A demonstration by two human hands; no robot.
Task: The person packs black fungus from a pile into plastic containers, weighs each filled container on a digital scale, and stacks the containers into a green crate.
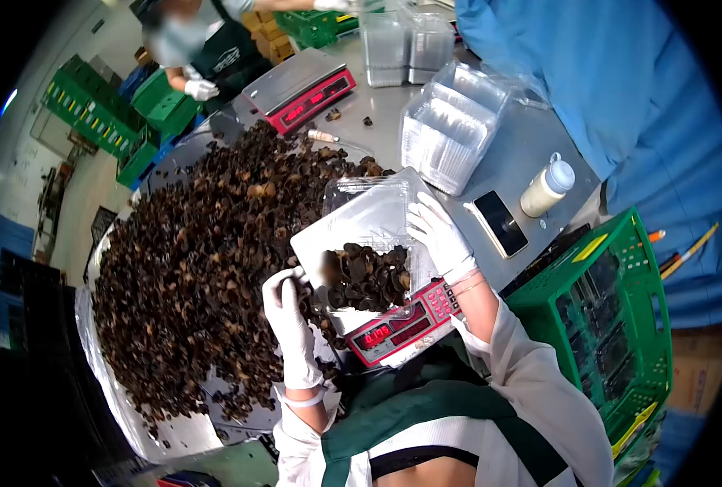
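I'm seeing clear plastic clamshell (418,272) sitting on red-and-white scale (393,329), brown fungus (369,280) loaded, lid (367,213) unclosed toward 12. White-gloved left hand (290,325) touching at 9, right hand (440,235) at 1; can't tell grips.

The heap (206,276) at nine o'clock is blackish brown, flecked with tan; the left gloved hand (286,321) at seven and the right gloved hand (442,235) at three are white. Red trims the near scale (424,323) at five, which has glowing red digits, and the silver-topped far scale (300,88) at eleven. At four, a green crate (551,312) carries yellow labels; at two, the sheet (612,89) is plain blue. The apron (426,406) at six is dark green over white sleeves (539,369)
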